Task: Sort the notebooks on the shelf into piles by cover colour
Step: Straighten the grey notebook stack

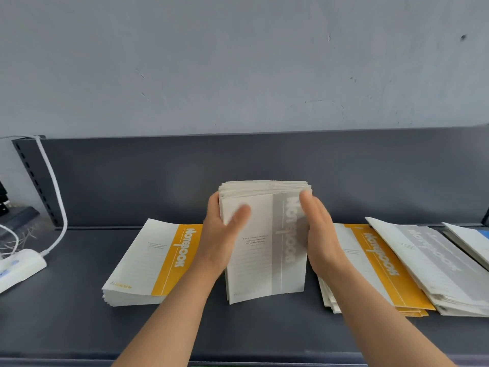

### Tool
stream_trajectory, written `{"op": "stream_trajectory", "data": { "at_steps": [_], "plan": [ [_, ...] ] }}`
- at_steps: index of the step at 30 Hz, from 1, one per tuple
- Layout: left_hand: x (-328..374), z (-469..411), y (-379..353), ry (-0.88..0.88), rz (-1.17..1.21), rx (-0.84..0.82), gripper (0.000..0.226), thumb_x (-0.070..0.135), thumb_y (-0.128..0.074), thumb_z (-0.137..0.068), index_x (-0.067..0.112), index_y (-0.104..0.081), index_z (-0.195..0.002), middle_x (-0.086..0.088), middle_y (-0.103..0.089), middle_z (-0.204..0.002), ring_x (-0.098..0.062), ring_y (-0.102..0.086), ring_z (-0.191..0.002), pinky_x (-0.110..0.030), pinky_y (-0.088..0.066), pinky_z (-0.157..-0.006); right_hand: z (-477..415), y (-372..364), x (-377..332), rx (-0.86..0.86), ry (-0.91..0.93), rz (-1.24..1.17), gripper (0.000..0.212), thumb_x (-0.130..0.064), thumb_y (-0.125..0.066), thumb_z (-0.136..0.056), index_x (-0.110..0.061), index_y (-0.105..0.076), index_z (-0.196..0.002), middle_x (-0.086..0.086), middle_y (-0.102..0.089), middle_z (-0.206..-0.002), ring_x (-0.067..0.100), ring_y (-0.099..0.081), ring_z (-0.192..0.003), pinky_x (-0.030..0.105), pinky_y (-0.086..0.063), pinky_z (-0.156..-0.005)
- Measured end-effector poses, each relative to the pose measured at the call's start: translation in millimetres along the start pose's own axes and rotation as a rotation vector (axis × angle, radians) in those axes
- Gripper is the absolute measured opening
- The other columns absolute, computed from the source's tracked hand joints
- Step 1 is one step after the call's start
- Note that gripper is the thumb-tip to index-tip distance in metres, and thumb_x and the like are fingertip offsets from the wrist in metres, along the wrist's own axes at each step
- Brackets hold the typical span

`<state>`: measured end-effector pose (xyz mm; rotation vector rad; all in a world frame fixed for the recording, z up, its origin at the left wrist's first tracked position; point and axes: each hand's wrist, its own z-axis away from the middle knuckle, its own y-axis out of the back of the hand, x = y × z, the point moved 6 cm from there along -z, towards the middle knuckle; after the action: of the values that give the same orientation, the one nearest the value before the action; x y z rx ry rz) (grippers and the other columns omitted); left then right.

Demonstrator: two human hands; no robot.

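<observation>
Dark shelf (79, 327). One yellow pile (150, 260) lay flat, left of the left hand (222, 234), long axis running away from the person. One mixed heap (378, 263), grey copies over yellow, lay skewed to the right of the right hand (320, 234). Between the hands, one grey stack (264, 247) stood on its short edge, long axis upright, cover facing the person. Both hands gripped its sides. Copies too many to count.

TEXT | upright grey-banded notebook stack (254, 260): "Notebook" in white along the grey band | left yellow-banded pile (143, 260): "Notebook" in white along the yellow band, "A5" at the near left corner | right yellow-banded notebook (381, 263): "Notebook" in white | right grey-banded notebook (428, 258): "Notebook", faint | small print on the covers: too small to read
</observation>
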<state>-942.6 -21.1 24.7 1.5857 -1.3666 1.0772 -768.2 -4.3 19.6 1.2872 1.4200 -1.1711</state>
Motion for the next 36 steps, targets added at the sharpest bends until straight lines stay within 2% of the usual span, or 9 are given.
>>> {"op": "stream_trajectory", "data": {
  "at_steps": [2, 5, 11, 18, 20, 27, 31, 34, 36],
  "plan": [
    [-20.0, 11.6, 1.8, 0.012, -0.142, -0.016, 0.072, 0.048, -0.081, -0.066, 0.033, -0.045, -0.127, 0.016, -0.063, -0.114, -0.002, -0.060, -0.107, -0.022, -0.051, -0.082, 10.7, 2.4, 17.5, -0.091, 0.054, 0.070, 0.049, -0.048, -0.070, -0.077, -0.023, -0.054, -0.115, -0.004, -0.065, -0.112, 0.012, -0.064, -0.104, 0.035, -0.053, -0.087],
    [-21.5, 15.5, 3.3, -0.022, -0.250, 0.064, 0.063, 0.035, -0.077, -0.076, 0.033, -0.042, -0.128, 0.022, -0.058, -0.112, 0.001, -0.057, -0.105, -0.015, -0.046, -0.077, 15.8, -0.3, 29.4, -0.126, 0.125, 0.113, 0.042, -0.021, -0.070, -0.084, -0.024, -0.049, -0.120, -0.011, -0.065, -0.111, 0.006, -0.063, -0.103, 0.028, -0.054, -0.084],
    [-28.4, 15.4, 6.1, 0.026, -0.135, -0.030, 0.084, 0.041, -0.087, -0.060, 0.035, -0.041, -0.131, 0.016, -0.059, -0.120, -0.003, -0.055, -0.113, -0.019, -0.052, -0.078, 18.9, -0.3, 29.8, -0.226, 0.120, 0.088, 0.054, -0.017, -0.070, -0.083, -0.026, -0.044, -0.129, -0.010, -0.063, -0.119, 0.009, -0.060, -0.110, 0.032, -0.053, -0.090],
    [-34.2, 22.0, -1.1, 0.031, -0.021, -0.134, 0.105, 0.065, -0.083, -0.046, 0.027, -0.041, -0.135, 0.009, -0.060, -0.125, -0.011, -0.055, -0.119, -0.027, -0.054, -0.085, 26.2, -4.5, 34.6, -0.250, 0.155, 0.078, 0.063, -0.016, -0.064, -0.077, -0.031, -0.039, -0.133, -0.011, -0.060, -0.122, 0.008, -0.057, -0.114, 0.033, -0.051, -0.092],
    [-39.0, 21.6, -2.8, 0.036, -0.032, -0.143, 0.103, 0.064, -0.082, -0.050, 0.029, -0.038, -0.137, 0.007, -0.057, -0.129, -0.013, -0.052, -0.122, -0.036, -0.052, -0.093, 23.1, -4.2, 38.5, -0.249, 0.132, 0.090, 0.064, -0.015, -0.062, -0.075, -0.030, -0.040, -0.132, -0.010, -0.061, -0.120, 0.011, -0.057, -0.114, 0.034, -0.050, -0.090],
    [-67.6, 23.8, 3.8, 0.157, -0.160, -0.135, 0.080, 0.064, -0.072, -0.063, 0.040, -0.040, -0.133, 0.020, -0.057, -0.124, -0.006, -0.052, -0.119, -0.031, -0.049, -0.095, 23.2, -1.0, 52.2, -0.267, 0.067, 0.175, 0.050, -0.004, -0.053, -0.090, -0.042, -0.040, -0.120, -0.011, -0.057, -0.119, -0.006, -0.057, -0.102, 0.016, -0.051, -0.077],
    [-75.5, 25.5, 10.5, 0.169, -0.273, -0.165, 0.070, 0.053, -0.071, -0.075, 0.040, -0.036, -0.135, 0.023, -0.054, -0.127, -0.002, -0.051, -0.119, -0.026, -0.046, -0.095, 23.1, 6.4, 57.6, -0.209, 0.029, 0.261, 0.045, -0.016, -0.058, -0.091, -0.033, -0.038, -0.126, -0.021, -0.056, -0.117, -0.007, -0.054, -0.105, 0.024, -0.049, -0.090],
    [-80.2, 31.6, 10.8, 0.171, -0.366, -0.184, 0.069, 0.039, -0.071, -0.081, 0.039, -0.030, -0.137, 0.019, -0.049, -0.132, -0.003, -0.047, -0.121, -0.023, -0.044, -0.094, 29.5, 4.6, 59.0, -0.199, 0.016, 0.383, 0.041, -0.021, -0.057, -0.092, -0.036, -0.032, -0.121, -0.030, -0.049, -0.112, -0.011, -0.051, -0.100, 0.009, -0.048, -0.077],
    [-78.1, 25.1, 13.1, 0.154, -0.428, -0.142, 0.065, 0.037, -0.072, -0.081, 0.034, -0.036, -0.135, 0.015, -0.051, -0.130, -0.006, -0.050, -0.119, -0.029, -0.047, -0.095, 27.1, 7.1, 56.7, -0.148, 0.025, 0.417, 0.036, -0.022, -0.060, -0.091, -0.035, -0.038, -0.117, -0.026, -0.055, -0.110, -0.007, -0.055, -0.099, 0.011, -0.049, -0.075]
  ]
}}
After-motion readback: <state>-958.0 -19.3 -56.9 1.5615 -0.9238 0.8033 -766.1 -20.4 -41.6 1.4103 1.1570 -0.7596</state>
